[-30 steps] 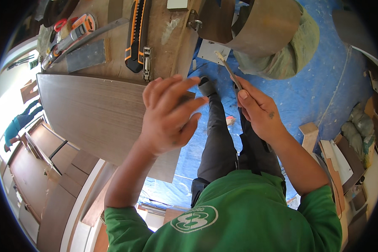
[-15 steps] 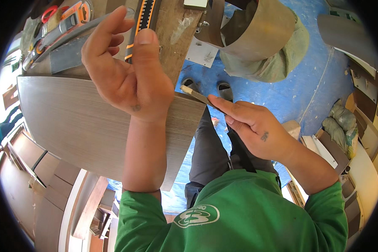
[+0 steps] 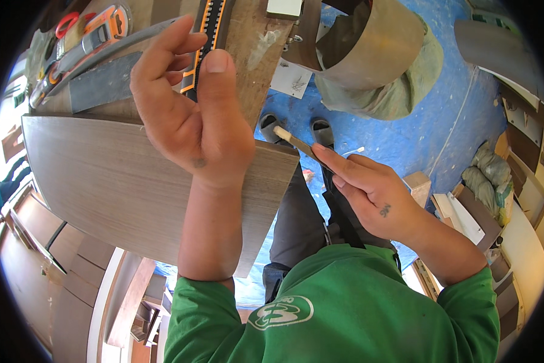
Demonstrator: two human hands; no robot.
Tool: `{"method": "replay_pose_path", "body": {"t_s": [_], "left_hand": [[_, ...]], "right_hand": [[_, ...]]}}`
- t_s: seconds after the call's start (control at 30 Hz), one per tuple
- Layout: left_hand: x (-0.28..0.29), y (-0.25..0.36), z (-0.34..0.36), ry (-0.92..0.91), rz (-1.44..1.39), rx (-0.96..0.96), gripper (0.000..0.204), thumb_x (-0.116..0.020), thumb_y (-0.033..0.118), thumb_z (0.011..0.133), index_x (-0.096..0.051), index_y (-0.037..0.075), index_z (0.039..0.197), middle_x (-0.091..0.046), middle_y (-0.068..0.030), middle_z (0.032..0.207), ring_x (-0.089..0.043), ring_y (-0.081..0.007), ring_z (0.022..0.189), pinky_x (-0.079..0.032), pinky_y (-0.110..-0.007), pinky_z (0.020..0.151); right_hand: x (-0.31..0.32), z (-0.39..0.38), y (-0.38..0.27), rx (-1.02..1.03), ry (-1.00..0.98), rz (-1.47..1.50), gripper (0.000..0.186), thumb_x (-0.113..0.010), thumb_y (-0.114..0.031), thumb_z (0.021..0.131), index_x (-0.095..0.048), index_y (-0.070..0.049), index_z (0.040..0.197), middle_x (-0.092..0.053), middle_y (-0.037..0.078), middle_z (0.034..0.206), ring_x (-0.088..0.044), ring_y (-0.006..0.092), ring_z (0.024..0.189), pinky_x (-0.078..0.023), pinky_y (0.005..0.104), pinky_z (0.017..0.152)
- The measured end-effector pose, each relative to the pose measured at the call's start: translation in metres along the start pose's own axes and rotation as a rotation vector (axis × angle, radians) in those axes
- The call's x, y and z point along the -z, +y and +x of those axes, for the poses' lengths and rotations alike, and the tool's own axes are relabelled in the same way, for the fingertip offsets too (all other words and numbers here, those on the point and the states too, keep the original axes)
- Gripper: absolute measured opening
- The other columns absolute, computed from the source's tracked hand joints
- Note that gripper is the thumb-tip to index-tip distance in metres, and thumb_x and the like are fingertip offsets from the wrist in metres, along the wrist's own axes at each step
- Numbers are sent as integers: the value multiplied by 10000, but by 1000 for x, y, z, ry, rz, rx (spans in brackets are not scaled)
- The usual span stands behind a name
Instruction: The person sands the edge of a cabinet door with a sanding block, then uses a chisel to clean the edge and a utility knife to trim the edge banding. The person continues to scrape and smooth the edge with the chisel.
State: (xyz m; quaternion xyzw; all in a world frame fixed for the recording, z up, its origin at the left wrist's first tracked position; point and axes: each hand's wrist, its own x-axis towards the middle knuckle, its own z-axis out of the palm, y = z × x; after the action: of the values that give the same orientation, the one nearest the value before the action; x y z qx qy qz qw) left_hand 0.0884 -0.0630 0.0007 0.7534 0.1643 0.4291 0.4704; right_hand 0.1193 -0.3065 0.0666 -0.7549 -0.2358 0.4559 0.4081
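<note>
My left hand [image 3: 193, 115] is raised over the workbench, palm up, with its fingers curled but apart from the thumb and nothing seen in it. Behind its thumb and fingers lies a black and orange utility knife [image 3: 214, 27], partly hidden. My right hand [image 3: 365, 187] grips a slim, flat stick [image 3: 300, 145] with a pale tip; its exact kind cannot be made out. The tip points up and left, just beyond the corner of a brown wood-grain board [image 3: 120, 175]. That board has a curved left end and passes under my left forearm.
Red-handled scissors [image 3: 67, 25], a packaged orange tool [image 3: 105, 30] and a dark grey flat sheet [image 3: 102, 83] lie on the workbench [image 3: 254, 72]. A curved brown panel [image 3: 381, 48] stands beyond on the blue floor covering [image 3: 459, 103]. Bags [image 3: 492, 175] and board offcuts line the right.
My right hand has drawn slightly right and down with the stick, whose tip now sits clear of the board's corner. My left hand has shifted a little to the right.
</note>
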Motion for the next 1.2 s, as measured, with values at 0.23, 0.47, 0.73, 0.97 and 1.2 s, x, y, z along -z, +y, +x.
{"method": "replay_pose_path", "body": {"t_s": [0.23,0.47,0.73,0.97,1.2], "left_hand": [[-1,0,-1,-14,-34,41,387,-635,-26,952,-600,-74,1334,-675,-140,1169,-590,-138,1013,-477,-249,904],[-3,-3,-1,52,-69,88,427,-732,99,944,-616,-30,1334,-682,-88,1142,-537,-127,1011,-395,-294,919],[-9,1,0,31,-89,109,430,-709,67,949,-596,-45,1348,-668,-103,1157,-535,-131,1019,-409,-289,918],[-5,4,-1,32,-134,176,451,-692,48,951,-560,-63,1367,-650,-124,1172,-532,-138,1016,-438,-266,908],[-6,4,1,61,-131,182,443,-685,41,963,-550,-84,1366,-650,-149,1182,-571,-148,998,-462,-256,873]], "right_hand": [[-11,5,16,49,-21,48,620,-585,73,985,-515,-132,1566,-586,107,834,-572,213,764,-479,315,757],[-5,13,23,87,-46,45,659,-597,74,967,-504,-159,1577,-612,119,835,-604,237,772,-505,343,756],[-7,25,20,93,-58,59,599,-586,49,956,-548,-126,1528,-649,154,883,-649,322,790,-534,416,758],[4,2,9,-4,-78,111,585,-588,24,978,-544,-152,1534,-634,139,855,-634,316,784,-524,401,750],[-13,22,33,117,-27,19,608,-620,29,994,-527,-175,1560,-607,111,838,-581,262,743,-498,354,726]]}}
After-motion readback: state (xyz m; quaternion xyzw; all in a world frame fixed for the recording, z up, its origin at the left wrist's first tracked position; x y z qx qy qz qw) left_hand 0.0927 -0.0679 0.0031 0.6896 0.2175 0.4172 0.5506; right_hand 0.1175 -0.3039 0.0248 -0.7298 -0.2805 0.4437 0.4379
